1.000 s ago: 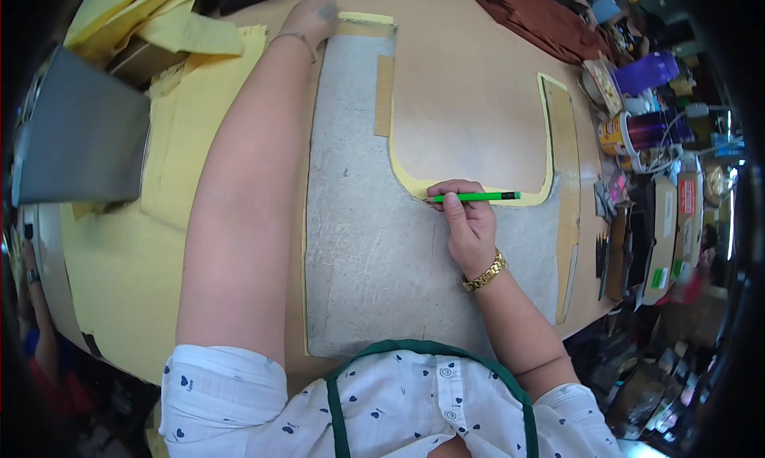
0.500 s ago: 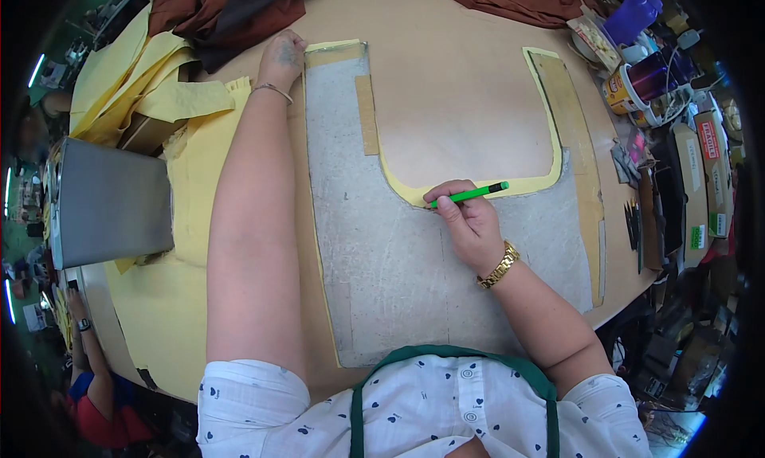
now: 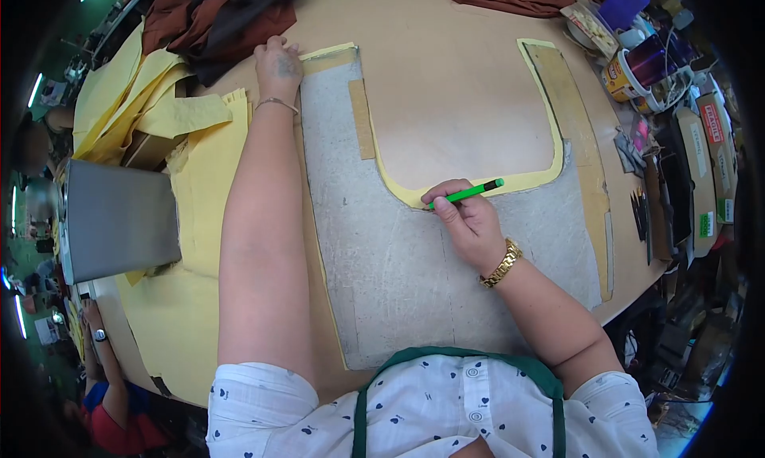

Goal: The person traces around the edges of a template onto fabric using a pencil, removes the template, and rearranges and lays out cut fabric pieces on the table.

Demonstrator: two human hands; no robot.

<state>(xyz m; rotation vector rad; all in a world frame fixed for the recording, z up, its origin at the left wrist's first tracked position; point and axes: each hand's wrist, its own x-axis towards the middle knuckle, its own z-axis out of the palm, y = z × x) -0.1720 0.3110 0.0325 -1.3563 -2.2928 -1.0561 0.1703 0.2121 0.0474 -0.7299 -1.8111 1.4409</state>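
My right hand (image 3: 468, 225) is closed around a green pencil (image 3: 472, 193) with a dark end. Its lower tip is at the curved inner edge of a grey, U-shaped pattern template (image 3: 398, 275), where the hand rests. Yellow paper (image 3: 550, 174) shows from under the template along that inner curve. My left hand (image 3: 278, 66) lies at the template's upper left corner, its fingers loosely spread and holding nothing that I can see. Brown tape strips (image 3: 362, 122) line parts of the template.
A grey metal block (image 3: 121, 221) stands at left on yellow paper sheets (image 3: 187, 322). Dark and rust-brown cloth (image 3: 219, 28) lies at the far left. Tubs (image 3: 625, 77), pencils (image 3: 640, 213) and boxes (image 3: 692, 179) crowd the right edge. Another person's arm (image 3: 109, 362) is at lower left.
My left hand's fingers have loosened from a curled shape and spread at the template's corner. My right hand and the pencil stay almost in place. The whole view has tilted slightly.
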